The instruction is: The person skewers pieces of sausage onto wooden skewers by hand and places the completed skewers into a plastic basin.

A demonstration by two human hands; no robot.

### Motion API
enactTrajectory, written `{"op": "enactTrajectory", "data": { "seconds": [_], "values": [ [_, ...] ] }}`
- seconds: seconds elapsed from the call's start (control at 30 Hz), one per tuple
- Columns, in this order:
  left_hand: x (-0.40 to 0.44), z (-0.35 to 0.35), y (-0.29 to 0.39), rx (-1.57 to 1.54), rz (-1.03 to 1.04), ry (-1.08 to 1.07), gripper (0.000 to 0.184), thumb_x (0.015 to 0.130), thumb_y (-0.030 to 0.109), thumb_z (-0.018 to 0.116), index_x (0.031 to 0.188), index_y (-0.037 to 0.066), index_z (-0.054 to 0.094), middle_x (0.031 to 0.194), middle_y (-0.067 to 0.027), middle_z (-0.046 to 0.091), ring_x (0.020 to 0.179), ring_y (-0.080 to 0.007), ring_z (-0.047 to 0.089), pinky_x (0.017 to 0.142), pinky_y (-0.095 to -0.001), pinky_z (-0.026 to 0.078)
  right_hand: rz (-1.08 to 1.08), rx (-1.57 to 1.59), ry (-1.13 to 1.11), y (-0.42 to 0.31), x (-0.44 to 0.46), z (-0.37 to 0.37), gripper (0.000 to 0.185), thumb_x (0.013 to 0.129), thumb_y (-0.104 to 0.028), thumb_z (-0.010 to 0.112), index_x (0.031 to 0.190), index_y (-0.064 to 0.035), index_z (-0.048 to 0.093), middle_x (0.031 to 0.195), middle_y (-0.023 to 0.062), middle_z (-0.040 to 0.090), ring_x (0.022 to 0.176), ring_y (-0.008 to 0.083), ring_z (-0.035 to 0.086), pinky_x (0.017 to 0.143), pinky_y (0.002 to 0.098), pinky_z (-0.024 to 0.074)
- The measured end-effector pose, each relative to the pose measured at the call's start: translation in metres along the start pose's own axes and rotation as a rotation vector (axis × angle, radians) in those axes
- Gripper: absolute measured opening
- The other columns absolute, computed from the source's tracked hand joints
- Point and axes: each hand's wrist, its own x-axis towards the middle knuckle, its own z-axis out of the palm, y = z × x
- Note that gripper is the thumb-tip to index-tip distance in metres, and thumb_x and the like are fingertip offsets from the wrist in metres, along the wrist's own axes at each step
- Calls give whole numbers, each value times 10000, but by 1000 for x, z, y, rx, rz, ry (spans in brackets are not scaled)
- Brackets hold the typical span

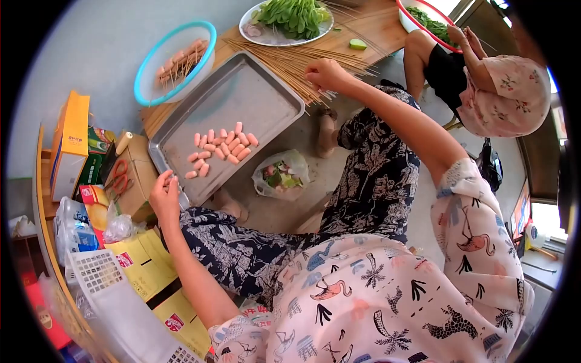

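My left hand (164,196) is at the left corner of a metal tray (254,85), its fingers drawn together; whatever is between them is too small to make out. Small pink sausages (225,145) lie loose in the lower half of the tray. Over a spread of thin bamboo skewers (284,63) on the wooden table, my right hand (327,75) has its fingers curled down among the sticks. Its fingertips are partly hidden, so what they grip does not show.
A blue-rimmed basin (207,59) holds skewered sausages. Leafy greens sit on a white plate (245,27), near a cut green piece (357,44). A bag of scraps (281,175) is on the floor. Scissors (120,176) and boxes stand left. Another person (502,97) works at a red-rimmed basin (404,13).
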Motion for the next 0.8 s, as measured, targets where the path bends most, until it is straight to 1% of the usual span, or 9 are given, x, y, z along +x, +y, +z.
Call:
{"op": "enactTrajectory", "data": {
  "seconds": [0.03,0.1,0.13,0.23,0.33,0.63,0.7,0.73,0.8],
  "values": [
    [1,1,0,-4,4,-6,263,864,139,617,1094,12,624,840,-28,615,619,-69,541,545,-209,453,5,-1,2,10,7,5,172,828,-223,568,859,-76,652,718,88,665,633,182,656,595,317,522],
    [3,2,-3,18,10,-20,253,864,134,613,1085,10,626,835,-31,617,620,-72,544,544,-211,455,71,-298,93,27,22,22,198,803,-257,553,879,-111,662,831,105,678,808,261,658,711,387,520],
    [5,4,-3,28,18,-20,250,863,129,614,1081,8,627,823,-33,617,618,-72,545,545,-210,455,84,-359,142,32,28,34,225,794,-282,545,907,-130,666,923,108,673,943,305,622,782,428,498],
    [6,5,3,74,18,-14,245,857,110,617,1076,-1,627,778,-34,613,604,-75,543,543,-214,451,136,-462,107,33,52,57,257,798,-259,541,911,-73,678,935,158,672,920,324,639,773,421,504],
    [8,8,7,91,-13,-40,237,824,118,628,1033,9,650,764,-65,611,636,-116,576,577,-254,479,175,-526,95,26,58,68,258,800,-235,549,914,-49,687,945,172,673,927,325,644,775,414,506],
    [10,12,10,180,38,-29,230,820,111,626,1027,15,648,740,-76,617,650,-138,583,601,-272,467,138,-557,60,31,70,72,239,802,-197,548,917,-53,700,960,150,680,926,306,654,768,382,509],
    [8,12,14,127,-15,-60,230,817,105,627,1030,22,648,744,-79,622,668,-151,586,621,-286,468,189,-514,53,31,72,69,244,801,-202,538,915,-61,701,963,145,680,928,308,651,770,387,507],
    [9,11,9,126,-10,-52,230,817,105,627,1030,22,648,744,-79,622,668,-151,586,621,-286,468,244,-471,43,34,73,68,249,800,-206,529,914,-68,701,967,141,680,931,310,648,771,392,506],
    [13,15,-8,131,69,-58,226,837,88,634,1044,-3,640,740,-32,609,588,-78,539,522,-224,453,217,-465,68,40,75,66,242,807,-248,512,882,-104,692,966,133,673,932,323,633,772,415,495]
  ]
}}
